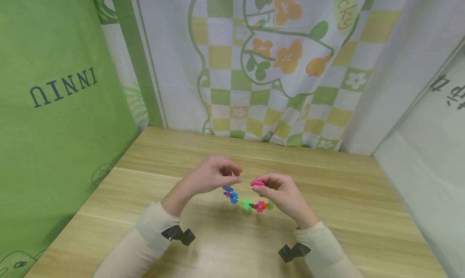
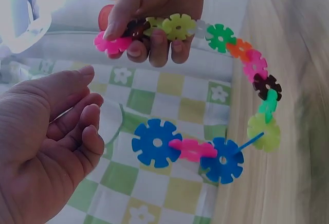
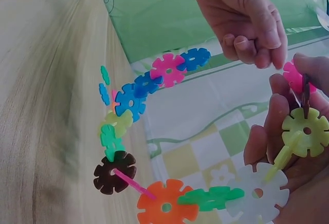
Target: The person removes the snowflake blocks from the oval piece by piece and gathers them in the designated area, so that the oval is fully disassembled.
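A chain of slotted plastic flower discs [image 1: 260, 206], in pink, blue, green, yellow, brown, orange and white, hangs in a curve above the table. My right hand [image 1: 281, 191] pinches its pink end disc [image 2: 112, 44] between thumb and index finger. Part of the chain, with a yellow disc [image 3: 306, 131], lies along the curled fingers. The chain's other end is a blue disc [image 2: 157, 143], hanging free near my left hand [image 1: 214, 176]. Nothing shows between the left hand's loosely bent fingers in the left wrist view.
A wood-grain table [image 1: 225, 245] lies below both hands. A checked, flowered curtain [image 1: 254, 108] hangs at its back, with a green cloth [image 1: 54, 128] at left and a white one [image 1: 428, 140] at right. Beyond the chain, small discs [image 3: 104, 94] show in the right wrist view.
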Tool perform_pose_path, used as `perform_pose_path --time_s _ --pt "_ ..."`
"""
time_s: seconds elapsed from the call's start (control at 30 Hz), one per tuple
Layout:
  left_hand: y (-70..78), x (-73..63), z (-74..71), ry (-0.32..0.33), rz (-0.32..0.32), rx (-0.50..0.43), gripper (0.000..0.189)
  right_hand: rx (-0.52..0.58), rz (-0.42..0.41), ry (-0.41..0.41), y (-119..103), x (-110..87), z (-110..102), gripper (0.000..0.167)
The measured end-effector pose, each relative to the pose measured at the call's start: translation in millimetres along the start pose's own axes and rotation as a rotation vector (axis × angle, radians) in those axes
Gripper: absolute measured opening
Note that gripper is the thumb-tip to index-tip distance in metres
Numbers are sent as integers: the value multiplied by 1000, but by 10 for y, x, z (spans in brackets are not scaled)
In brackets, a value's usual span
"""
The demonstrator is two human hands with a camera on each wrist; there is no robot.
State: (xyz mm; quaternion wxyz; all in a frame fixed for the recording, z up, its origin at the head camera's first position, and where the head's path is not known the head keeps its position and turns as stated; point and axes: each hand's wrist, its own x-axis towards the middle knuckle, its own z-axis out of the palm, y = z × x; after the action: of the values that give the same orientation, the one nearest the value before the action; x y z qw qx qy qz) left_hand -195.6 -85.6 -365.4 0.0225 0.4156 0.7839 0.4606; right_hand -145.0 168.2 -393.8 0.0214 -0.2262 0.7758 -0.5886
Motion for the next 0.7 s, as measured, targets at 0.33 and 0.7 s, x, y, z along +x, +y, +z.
perform_pose_path --time_s 0.33,0.7 --pt "91 35 91 -35 93 -58 13 35 20 -9 -12 29 3 17" --pt "118 71 180 -52 130 -31 11 83 28 -12 18 22 13 21"
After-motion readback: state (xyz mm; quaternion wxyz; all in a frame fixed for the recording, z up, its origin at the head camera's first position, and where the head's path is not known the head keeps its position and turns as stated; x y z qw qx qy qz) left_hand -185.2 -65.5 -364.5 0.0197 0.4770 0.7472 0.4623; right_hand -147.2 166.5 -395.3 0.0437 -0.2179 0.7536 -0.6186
